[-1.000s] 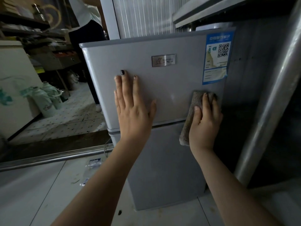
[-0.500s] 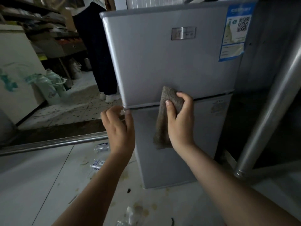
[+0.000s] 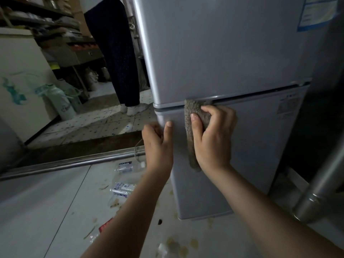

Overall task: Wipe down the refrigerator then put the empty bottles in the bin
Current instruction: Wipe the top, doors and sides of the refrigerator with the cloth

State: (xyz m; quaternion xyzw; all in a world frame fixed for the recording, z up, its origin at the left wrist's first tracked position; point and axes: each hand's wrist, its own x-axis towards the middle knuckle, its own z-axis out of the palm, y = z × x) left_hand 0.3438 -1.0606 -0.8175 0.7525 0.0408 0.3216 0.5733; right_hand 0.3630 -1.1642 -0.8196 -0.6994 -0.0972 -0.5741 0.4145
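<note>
Fingers of the right hand pinched the cloth, hung lengthwise on the refrigerator just below the door seam, bare panel lying rightward, while the left hand gripped its left edge.

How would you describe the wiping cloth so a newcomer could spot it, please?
Find the grey refrigerator. At the seam between its doors, the right hand holds a cloth against it. It is the only brown, rough thing on that smooth front.
</note>
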